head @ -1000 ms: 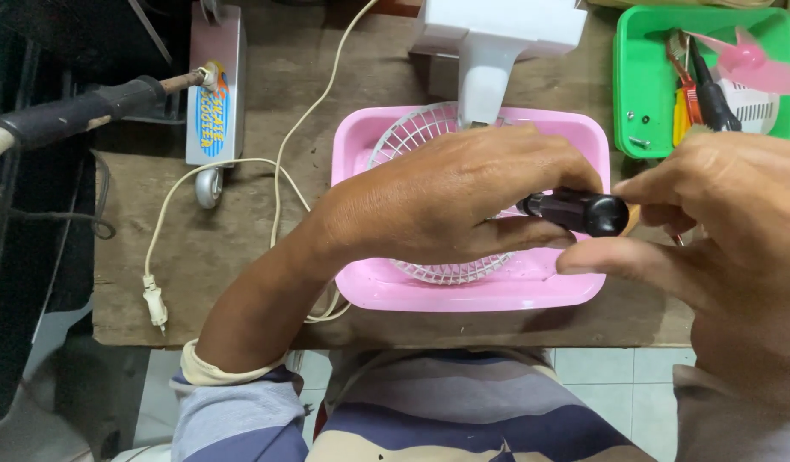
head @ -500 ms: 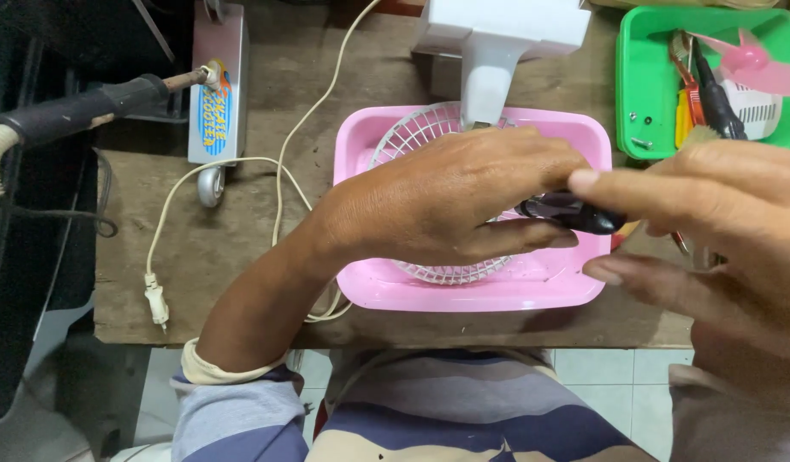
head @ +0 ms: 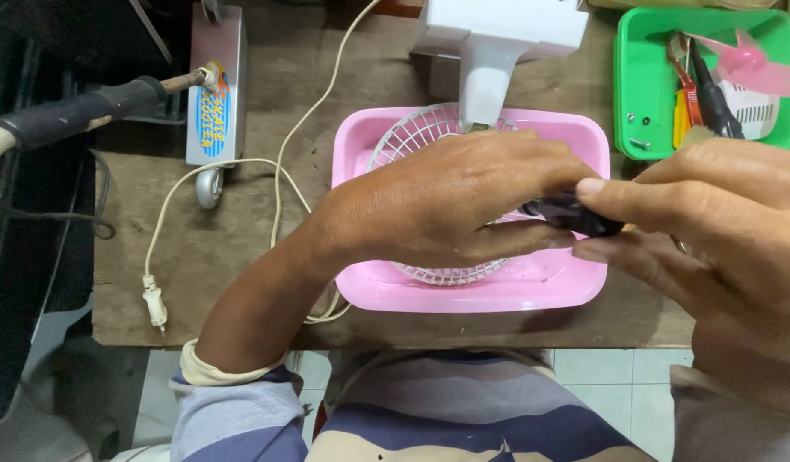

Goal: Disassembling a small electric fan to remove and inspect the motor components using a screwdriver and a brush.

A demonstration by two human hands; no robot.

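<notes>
Together, both hands pinch a small black part [head: 574, 214] above the pink tray [head: 463, 295] near the counter's front edge. Left hand [head: 446, 201] curls closed on it; right hand [head: 711, 222] grips with thumb and fingers.

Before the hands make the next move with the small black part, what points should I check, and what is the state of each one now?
1. Small black part is held: ok; left hand and right hand both pinch it.
2. The part hangs over the pink tray: ok, so a drop would likely land inside.
3. White wire grille lies in the tray: ok, though the left hand covers much of it.
4. Power plug is out of any socket: ok, it lies loose on the wooden table.
5. Soldering iron at the table's left edge is cool: cannot tell.
6. Green tray with tools is within reach: ok, probably.
</notes>
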